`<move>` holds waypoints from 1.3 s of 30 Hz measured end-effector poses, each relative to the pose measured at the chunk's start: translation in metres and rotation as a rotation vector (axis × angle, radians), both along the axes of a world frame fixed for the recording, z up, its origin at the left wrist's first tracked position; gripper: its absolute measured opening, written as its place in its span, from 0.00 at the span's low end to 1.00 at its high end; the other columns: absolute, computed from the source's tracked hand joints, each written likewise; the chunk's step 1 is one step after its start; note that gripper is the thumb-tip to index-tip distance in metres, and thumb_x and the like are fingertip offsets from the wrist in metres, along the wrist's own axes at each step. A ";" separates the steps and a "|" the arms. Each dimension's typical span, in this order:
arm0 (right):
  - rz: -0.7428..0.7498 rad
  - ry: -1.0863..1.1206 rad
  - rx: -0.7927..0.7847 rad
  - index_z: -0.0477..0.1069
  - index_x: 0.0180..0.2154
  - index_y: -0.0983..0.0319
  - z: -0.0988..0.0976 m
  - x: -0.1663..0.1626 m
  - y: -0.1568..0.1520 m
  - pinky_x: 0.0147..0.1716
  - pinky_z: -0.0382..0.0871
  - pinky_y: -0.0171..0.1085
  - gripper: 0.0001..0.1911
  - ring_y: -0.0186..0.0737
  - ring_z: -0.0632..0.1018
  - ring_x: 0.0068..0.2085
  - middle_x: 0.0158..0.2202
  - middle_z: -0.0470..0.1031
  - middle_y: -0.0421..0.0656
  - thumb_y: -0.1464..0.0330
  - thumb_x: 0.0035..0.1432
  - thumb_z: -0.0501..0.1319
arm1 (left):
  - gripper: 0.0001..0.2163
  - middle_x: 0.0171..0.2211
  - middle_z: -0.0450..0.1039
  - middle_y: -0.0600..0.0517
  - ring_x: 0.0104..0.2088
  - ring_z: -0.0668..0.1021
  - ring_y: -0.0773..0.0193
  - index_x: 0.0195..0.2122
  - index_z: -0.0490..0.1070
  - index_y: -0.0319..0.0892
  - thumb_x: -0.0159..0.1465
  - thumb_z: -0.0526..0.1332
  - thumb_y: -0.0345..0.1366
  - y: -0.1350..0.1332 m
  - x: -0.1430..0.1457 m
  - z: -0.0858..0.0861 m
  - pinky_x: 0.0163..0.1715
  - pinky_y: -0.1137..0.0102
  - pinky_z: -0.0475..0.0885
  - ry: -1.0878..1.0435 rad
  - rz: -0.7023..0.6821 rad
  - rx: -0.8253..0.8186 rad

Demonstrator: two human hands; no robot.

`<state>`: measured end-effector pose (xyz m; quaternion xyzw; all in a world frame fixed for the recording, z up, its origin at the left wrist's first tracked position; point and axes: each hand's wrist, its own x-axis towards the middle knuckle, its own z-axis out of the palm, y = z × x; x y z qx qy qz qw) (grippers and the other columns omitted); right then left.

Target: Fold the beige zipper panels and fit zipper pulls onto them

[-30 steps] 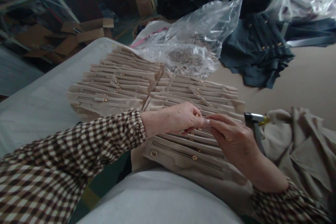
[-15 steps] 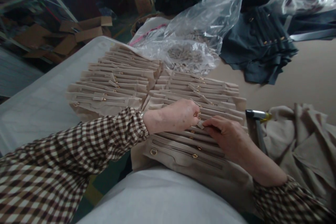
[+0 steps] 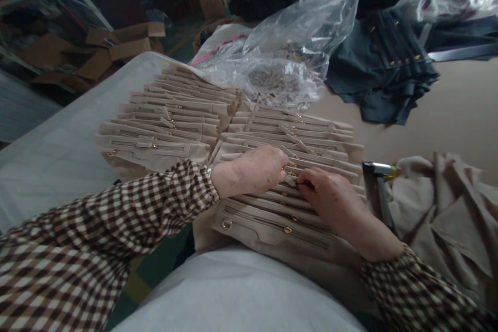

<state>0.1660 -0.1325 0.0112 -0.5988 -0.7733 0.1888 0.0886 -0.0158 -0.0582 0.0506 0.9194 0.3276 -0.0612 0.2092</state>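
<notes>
Overlapping beige zippered panels [image 3: 268,228] lie in front of me, with gold zipper sliders and a D-ring on the nearest one. Over the middle of this stack my left hand [image 3: 257,168] is closed, its fingertips at a gold slider and mostly hidden. Just right of it, my right hand [image 3: 334,205] pinches a small beige zipper pull strip [image 3: 290,180] between thumb and fingers. Both hands meet at that strip. Another fanned stack of beige panels [image 3: 155,135] lies to the left, some with pull strips attached.
Behind the stacks, a clear plastic bag [image 3: 288,62] holds many small beige strips. Dark zippered panels [image 3: 383,67] lie at the back right. A hammer [image 3: 377,168] sits beside crumpled beige fabric [image 3: 447,218]. Open cardboard boxes [image 3: 132,44] stand beyond the table.
Both hands have shifted slightly left, and my right hand's fingers have curled in more at the pull strip. The panels stay in place.
</notes>
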 end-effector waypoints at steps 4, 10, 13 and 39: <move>0.021 0.049 -0.005 0.70 0.28 0.61 0.002 0.004 0.002 0.29 0.58 0.35 0.07 0.36 0.72 0.29 0.28 0.74 0.40 0.71 0.60 0.57 | 0.09 0.25 0.72 0.47 0.29 0.74 0.60 0.24 0.72 0.37 0.60 0.57 0.29 0.003 -0.005 0.003 0.32 0.68 0.67 0.050 -0.003 -0.009; -0.090 0.495 0.041 0.76 0.34 0.60 0.014 -0.001 0.008 0.27 0.63 0.33 0.07 0.34 0.73 0.27 0.27 0.76 0.39 0.67 0.59 0.60 | 0.19 0.49 0.76 0.42 0.49 0.77 0.54 0.53 0.69 0.36 0.61 0.61 0.36 -0.003 -0.013 0.007 0.49 0.63 0.70 -0.261 0.140 -0.157; -0.069 0.765 0.002 0.77 0.39 0.61 0.019 -0.015 0.013 0.29 0.68 0.33 0.10 0.35 0.76 0.30 0.31 0.79 0.41 0.65 0.58 0.60 | 0.28 0.53 0.73 0.43 0.52 0.76 0.55 0.59 0.62 0.38 0.58 0.64 0.34 -0.009 -0.010 0.007 0.52 0.62 0.69 -0.423 0.175 -0.253; -0.046 0.760 -0.108 0.69 0.27 0.62 0.030 -0.010 0.013 0.24 0.62 0.31 0.06 0.32 0.68 0.25 0.23 0.70 0.39 0.66 0.53 0.59 | 0.07 0.21 0.62 0.60 0.20 0.62 0.73 0.36 0.73 0.41 0.59 0.60 0.37 -0.015 -0.023 0.018 0.19 0.76 0.56 -0.435 0.292 -0.862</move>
